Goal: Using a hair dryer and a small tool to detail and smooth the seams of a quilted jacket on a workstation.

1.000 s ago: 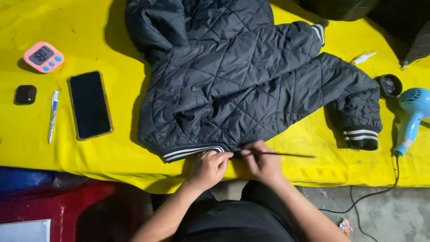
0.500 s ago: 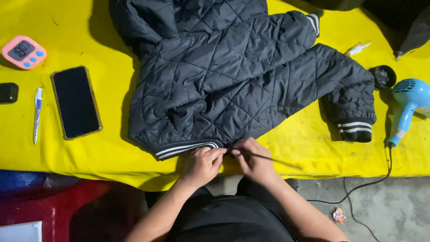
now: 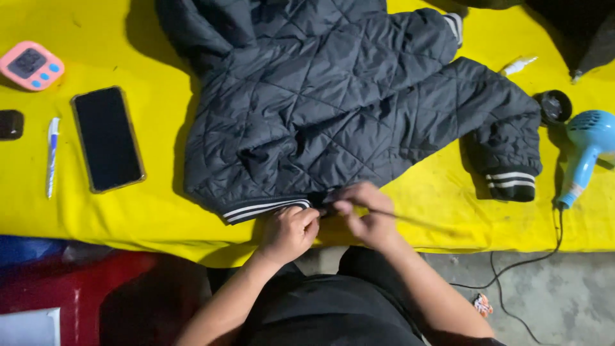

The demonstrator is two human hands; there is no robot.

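Below, both hands' grip pinches the quilted jacket [image 3: 346, 109] hem on yellow table [image 3: 128, 218]; grey floor [image 3: 564, 288] beyond.

Both forearms are angled up and inward so the hands nearly meet. The left hand [image 3: 289, 232] is curled into a loose fist, fingers [image 3: 309, 218] tucked; the right hand [image 3: 366, 216] is bent over, fingertips pinched together

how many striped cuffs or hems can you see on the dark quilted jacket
3: the striped bottom hem by the left hand, a striped sleeve cuff near the blue hair dryer, and another cuff at the top edge. None seems hidden.
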